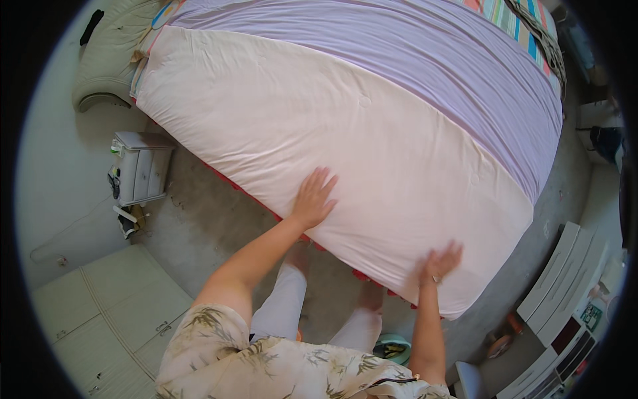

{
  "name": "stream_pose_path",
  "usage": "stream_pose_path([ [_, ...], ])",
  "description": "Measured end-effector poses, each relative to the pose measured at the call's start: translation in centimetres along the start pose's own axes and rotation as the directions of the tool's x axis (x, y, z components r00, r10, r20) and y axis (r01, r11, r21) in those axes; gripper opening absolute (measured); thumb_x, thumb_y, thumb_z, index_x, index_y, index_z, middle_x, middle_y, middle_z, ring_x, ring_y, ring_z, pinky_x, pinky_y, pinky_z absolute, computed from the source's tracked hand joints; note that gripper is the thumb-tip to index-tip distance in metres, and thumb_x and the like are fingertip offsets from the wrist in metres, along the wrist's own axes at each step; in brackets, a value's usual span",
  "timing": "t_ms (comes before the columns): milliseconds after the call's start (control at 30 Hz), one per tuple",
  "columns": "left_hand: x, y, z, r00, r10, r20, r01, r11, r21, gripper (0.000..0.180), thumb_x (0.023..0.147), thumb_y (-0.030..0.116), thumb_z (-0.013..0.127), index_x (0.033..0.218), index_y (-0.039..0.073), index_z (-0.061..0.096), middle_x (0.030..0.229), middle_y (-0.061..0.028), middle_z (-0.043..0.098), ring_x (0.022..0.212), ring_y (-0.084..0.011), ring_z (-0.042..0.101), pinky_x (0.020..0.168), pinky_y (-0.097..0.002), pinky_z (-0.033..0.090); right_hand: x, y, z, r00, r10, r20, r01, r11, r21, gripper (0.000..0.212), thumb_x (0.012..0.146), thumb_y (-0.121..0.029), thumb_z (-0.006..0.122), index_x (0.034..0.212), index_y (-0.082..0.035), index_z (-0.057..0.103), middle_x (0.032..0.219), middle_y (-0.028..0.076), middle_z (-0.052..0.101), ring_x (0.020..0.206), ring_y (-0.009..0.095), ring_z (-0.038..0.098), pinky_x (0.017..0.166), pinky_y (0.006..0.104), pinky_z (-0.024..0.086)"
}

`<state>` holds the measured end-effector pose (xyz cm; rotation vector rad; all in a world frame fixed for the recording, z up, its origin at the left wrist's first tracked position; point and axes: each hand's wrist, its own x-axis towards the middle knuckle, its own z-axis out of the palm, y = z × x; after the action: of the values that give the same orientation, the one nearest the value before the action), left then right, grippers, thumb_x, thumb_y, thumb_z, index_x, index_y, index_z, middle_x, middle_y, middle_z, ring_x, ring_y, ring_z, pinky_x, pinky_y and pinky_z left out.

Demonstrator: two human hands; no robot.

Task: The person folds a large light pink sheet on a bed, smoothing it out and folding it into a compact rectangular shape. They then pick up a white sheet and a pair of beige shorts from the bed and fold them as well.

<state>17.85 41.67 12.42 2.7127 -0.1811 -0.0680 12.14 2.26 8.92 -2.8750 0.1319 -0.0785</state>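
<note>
A pale pink quilt lies folded in a long band along the near side of the bed, its surface mostly smooth with small creases. My left hand rests flat on it near the front edge, fingers spread. Farther right, my right hand is over the quilt's near right part, fingers apart and slightly blurred; whether it touches the cloth I cannot tell. Beyond the pink band spreads a lilac cover with many fine wrinkles. Red trim shows beneath the quilt along the bed's near edge.
A beige padded headboard stands at the left, beside a white nightstand. A pale cabinet fills the lower left. At the right stands a white drawer unit. A green basin sits on the floor by my legs.
</note>
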Motion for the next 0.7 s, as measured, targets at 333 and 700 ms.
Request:
stream_pose_path([
  [333,14.7,-8.3,3.8,0.979,0.190,0.079,-0.196,0.978,0.068,0.057,0.082,0.038,0.056,0.132,0.017,0.040,0.140,-0.0129,0.031,0.132,-0.0296,0.022,0.109,-0.0445,0.016,17.5,-16.4,11.2,0.982,0.154,0.112,-0.126,0.966,-0.228,0.072,0.083,-0.048,0.047,0.142,-0.017,0.020,0.148,0.012,0.012,0.135,0.032,0.011,0.108,0.0508,0.002],
  [700,16.6,-26.7,-4.0,0.949,-0.272,-0.157,0.309,0.900,0.308,0.059,0.079,0.036,0.060,0.131,0.013,0.042,0.138,-0.0140,0.034,0.132,-0.0293,0.024,0.107,-0.0460,0.016,18.3,-16.9,12.1,0.991,0.098,0.094,-0.083,0.985,-0.153,0.076,0.076,-0.034,0.055,0.140,-0.012,0.021,0.146,0.017,0.014,0.133,0.036,0.013,0.107,0.0512,0.004],
])
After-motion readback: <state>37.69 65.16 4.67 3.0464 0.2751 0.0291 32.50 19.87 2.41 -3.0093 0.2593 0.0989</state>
